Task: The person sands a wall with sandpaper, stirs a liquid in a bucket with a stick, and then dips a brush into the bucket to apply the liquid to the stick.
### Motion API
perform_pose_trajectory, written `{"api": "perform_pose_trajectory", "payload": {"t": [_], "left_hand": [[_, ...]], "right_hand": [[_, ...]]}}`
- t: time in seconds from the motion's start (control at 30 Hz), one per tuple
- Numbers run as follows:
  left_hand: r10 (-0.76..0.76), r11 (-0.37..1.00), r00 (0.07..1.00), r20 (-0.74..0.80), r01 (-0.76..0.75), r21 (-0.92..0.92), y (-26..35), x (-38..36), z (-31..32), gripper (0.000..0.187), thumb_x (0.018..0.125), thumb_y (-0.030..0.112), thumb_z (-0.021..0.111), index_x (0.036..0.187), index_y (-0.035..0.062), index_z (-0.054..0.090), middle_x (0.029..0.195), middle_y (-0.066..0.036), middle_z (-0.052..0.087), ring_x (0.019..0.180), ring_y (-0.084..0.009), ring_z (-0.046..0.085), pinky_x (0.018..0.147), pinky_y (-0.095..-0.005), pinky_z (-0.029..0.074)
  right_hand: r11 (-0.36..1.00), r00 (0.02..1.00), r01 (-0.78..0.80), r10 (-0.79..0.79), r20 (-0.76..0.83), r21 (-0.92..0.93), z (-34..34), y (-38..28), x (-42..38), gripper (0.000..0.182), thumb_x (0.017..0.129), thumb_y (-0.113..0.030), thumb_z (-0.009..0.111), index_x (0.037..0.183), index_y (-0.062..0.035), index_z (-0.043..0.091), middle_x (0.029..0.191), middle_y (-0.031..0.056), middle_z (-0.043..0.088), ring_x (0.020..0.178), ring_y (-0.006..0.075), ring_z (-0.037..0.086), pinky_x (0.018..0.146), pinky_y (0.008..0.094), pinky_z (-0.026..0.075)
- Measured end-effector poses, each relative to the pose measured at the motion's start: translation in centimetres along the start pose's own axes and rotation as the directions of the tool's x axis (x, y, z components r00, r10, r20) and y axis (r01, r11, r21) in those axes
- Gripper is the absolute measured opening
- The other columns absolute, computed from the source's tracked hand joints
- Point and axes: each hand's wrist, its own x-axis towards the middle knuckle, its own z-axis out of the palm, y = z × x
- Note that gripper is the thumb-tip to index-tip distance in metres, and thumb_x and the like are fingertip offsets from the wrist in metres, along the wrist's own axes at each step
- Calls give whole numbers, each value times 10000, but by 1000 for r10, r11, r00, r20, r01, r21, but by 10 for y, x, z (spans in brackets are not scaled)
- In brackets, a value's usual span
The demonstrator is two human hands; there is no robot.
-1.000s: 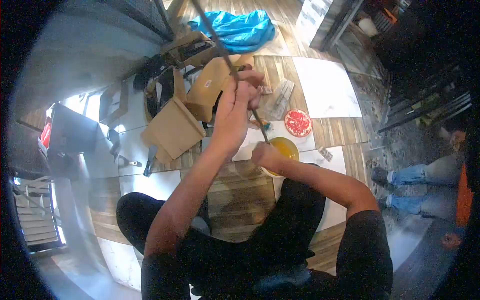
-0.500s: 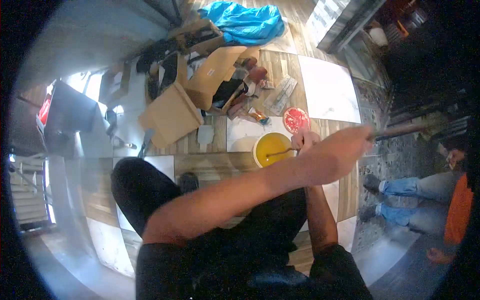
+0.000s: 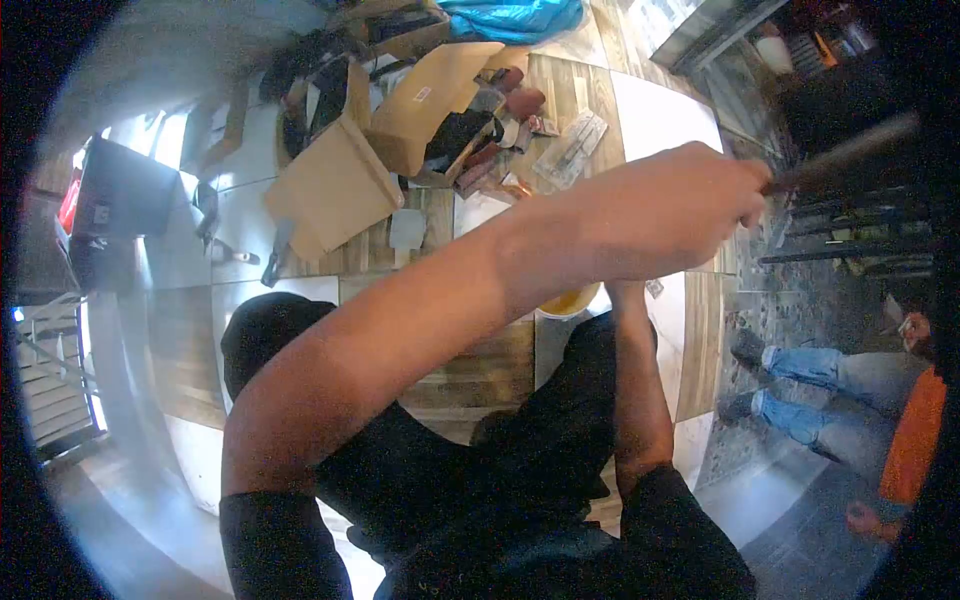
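My left forearm (image 3: 430, 300) crosses in front of me toward the right. At its end my left hand (image 3: 735, 205) is closed around a long dark stick (image 3: 845, 155), which slants up to the right and is blurred by motion. Below that arm, my right wrist (image 3: 626, 300) shows, but the forearm in front hides the right hand's fingers. Just left of this wrist is a white bucket (image 3: 568, 305) with yellow content, mostly covered by my left arm. Whether the stick reaches into the bucket cannot be seen.
Open cardboard boxes (image 3: 335, 190) filled with mixed items stand ahead on the tile floor. A blue plastic sheet (image 3: 520, 18) lies beyond them. At right is a person in jeans (image 3: 805, 370) and an orange top. A dark grey box-like object (image 3: 135, 190) is at far left.
My left hand has moved upward and slightly right with the stick, whose far end is now raised. My left forearm now covers most of the bucket, the red lid and my right hand.
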Motion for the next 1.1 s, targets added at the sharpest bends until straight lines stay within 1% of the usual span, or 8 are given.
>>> {"api": "perform_pose_trajectory", "payload": {"t": [0.03, 0.2, 0.33, 0.4, 0.63, 0.7, 0.8, 1.1], "left_hand": [[14, 1000, 1000, 5, -14, -1, 0, 0, -2, 201, 927, 193, 419, 898, 29, 531, 755, -152, 588, 743, -361, 604, 671, -424, 472], [-233, 945, 969, 78, 245, -218, 8, -6, -9, 227, 955, 219, 396, 887, 33, 508, 743, -138, 569, 735, -319, 600, 687, -414, 469], [-174, 952, 971, 161, 208, -226, 16, -2, -3, 230, 961, 235, 393, 899, 42, 501, 745, -126, 562, 740, -313, 594, 695, -407, 471], [-23, 990, 993, 119, 40, -139, 14, -2, 3, 229, 961, 248, 394, 912, 48, 494, 753, -122, 569, 745, -318, 594, 694, -406, 470], [-79, 975, 982, 171, 112, -194, 14, 2, 8, 244, 967, 256, 388, 919, 44, 498, 760, -120, 590, 736, -311, 601, 701, -408, 470], [-164, 919, 975, 153, 207, -335, 13, 2, 5, 270, 973, 269, 377, 926, 36, 504, 756, -124, 587, 732, -313, 599, 705, -407, 469], [-175, 924, 969, 174, 223, -311, 16, 3, -2, 299, 976, 290, 364, 924, 29, 501, 747, -125, 582, 733, -317, 600, 703, -406, 466], [-20, 964, 983, 185, 68, -258, 13, -3, 3, 311, 978, 311, 348, 899, 39, 477, 758, -127, 558, 759, -304, 590, 710, -404, 457]], "right_hand": [[1000, 1000, 3, -3, -1, 5, 2, 1, -1, 270, 900, -264, 558, 1050, -40, 564, 994, 79, 581, 960, 203, 553, 850, 354, 441], [999, 999, 45, -45, -19, 17, 28, 7, -11, 285, 909, -273, 543, 1062, -33, 561, 996, 80, 584, 954, 204, 555, 841, 355, 444], [999, 999, 39, -38, -36, 29, 31, 3, -14, 297, 917, -280, 530, 1071, -28, 558, 998, 81, 586, 949, 205, 557, 834, 356, 446], [999, 998, 22, -20, -51, 43, 22, -1, -11, 303, 921, -283, 524, 1076, -25, 557, 999, 81, 587, 947, 205, 558, 830, 356, 447], [996, 994, -41, 49, -96, 81, 0, -16, -4, 325, 935, -296, 502, 1092, -16, 552, 1003, 83, 591, 939, 206, 561, 818, 358, 451], [995, 994, -42, 51, -102, 88, 2, -17, -6, 332, 938, -299, 496, 1097, -13, 550, 1004, 83, 593, 936, 207, 562, 814, 359, 452], [997, 995, -10, 17, -102, 71, 13, -7, -13, 342, 944, -304, 486, 1104, -9, 548, 1006, 84, 594, 933, 207, 564, 809, 359, 454], [997, 993, -13, 21, -118, 75, 19, -9, -10, 372, 962, -320, 458, 1125, 3, 542, 1010, 86, 600, 922, 209, 568, 793, 362, 458]]}}
